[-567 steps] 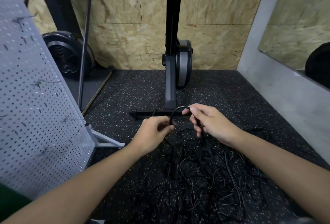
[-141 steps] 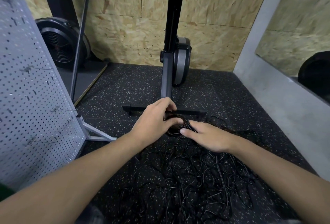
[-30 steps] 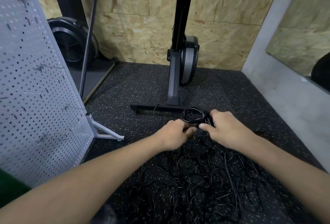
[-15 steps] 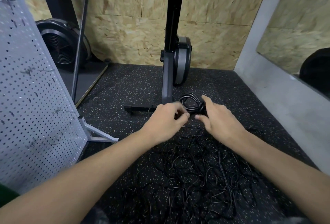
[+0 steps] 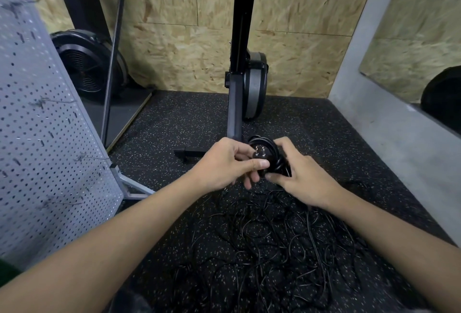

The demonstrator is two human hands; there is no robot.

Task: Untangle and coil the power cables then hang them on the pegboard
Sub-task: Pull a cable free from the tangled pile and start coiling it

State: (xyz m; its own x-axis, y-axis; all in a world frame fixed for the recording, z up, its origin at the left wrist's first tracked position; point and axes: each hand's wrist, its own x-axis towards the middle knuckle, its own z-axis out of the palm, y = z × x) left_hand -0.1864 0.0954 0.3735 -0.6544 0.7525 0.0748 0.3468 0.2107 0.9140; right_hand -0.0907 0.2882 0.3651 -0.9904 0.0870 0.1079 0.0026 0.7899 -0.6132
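Between my hands is a small coil of black power cable (image 5: 273, 149), held above the floor. My left hand (image 5: 230, 164) pinches its black plug (image 5: 260, 156), whose metal prongs point up. My right hand (image 5: 300, 175) grips the right side of the coil, fingers curled round the loops. Below my hands a tangled heap of black cables (image 5: 279, 245) lies spread on the floor. The grey pegboard (image 5: 42, 143) stands at the left on a metal foot, with several wire hooks sticking out.
A black exercise-machine post with a floor bar (image 5: 235, 103) stands just behind my hands. A fan-wheel machine (image 5: 87, 65) sits at the back left. OSB walls close the back, and a grey wall with a ledge (image 5: 389, 123) runs along the right.
The coil has come closer between my hands. My left hand now pinches the plug end, which was out of sight half a second ago. The view has shifted slightly.
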